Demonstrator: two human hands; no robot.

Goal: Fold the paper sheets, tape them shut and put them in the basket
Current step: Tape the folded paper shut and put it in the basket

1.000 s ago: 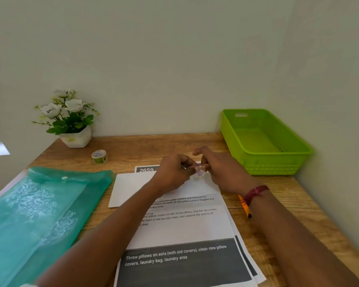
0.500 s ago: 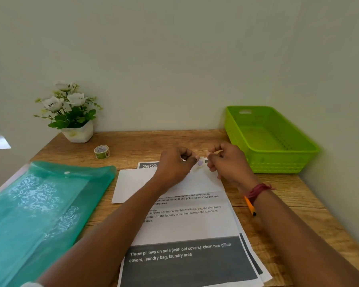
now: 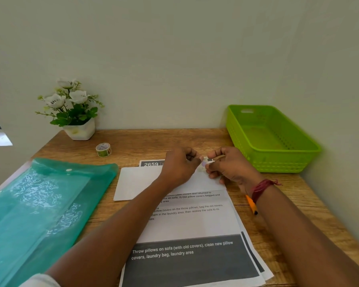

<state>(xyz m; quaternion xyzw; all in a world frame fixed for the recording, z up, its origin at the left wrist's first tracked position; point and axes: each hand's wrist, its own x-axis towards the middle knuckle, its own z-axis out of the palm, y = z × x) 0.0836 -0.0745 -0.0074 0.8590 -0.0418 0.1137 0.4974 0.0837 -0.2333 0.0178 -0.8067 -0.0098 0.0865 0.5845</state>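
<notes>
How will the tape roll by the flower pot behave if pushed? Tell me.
The tape roll seems to lie flat on the wooden table, so it would likely slide, not roll. Small and hollow, it is probably light.

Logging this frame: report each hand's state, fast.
Left hand: closed, pinching one end of a tape piece.
Right hand: closed, pinching the other end of the same tape piece.

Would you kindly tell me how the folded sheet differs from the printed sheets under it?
The folded sheet shows a blank face; the printed sheets show text and a dark band. The folded sheet lies crosswise, the printed sheets lengthwise and unfolded. Both are white paper.
</notes>
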